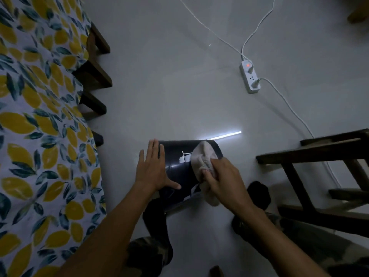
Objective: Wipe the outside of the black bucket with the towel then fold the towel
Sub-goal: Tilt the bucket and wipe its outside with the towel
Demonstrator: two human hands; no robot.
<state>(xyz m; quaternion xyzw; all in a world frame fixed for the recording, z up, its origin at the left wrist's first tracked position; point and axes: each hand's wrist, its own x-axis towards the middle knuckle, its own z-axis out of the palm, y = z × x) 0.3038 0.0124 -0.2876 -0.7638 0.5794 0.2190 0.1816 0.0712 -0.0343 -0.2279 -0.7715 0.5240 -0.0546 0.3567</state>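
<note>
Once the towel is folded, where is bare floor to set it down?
Widest bare floor lies beyond the black bucket, between the leaf-print bedspread and the power strip. It is crowded on the right by the wooden stool and white cables.

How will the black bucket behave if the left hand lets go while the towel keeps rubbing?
The black bucket lies on its side, so it would probably roll. Its glossy wall looks slippery. The left hand, flat on it, seems to steady it.

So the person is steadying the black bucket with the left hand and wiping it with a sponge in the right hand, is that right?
Not quite: the head view shows the right hand wiping with a pale towel, not a sponge. The rest holds: the left hand lies flat on the black bucket, steadying it.
</note>
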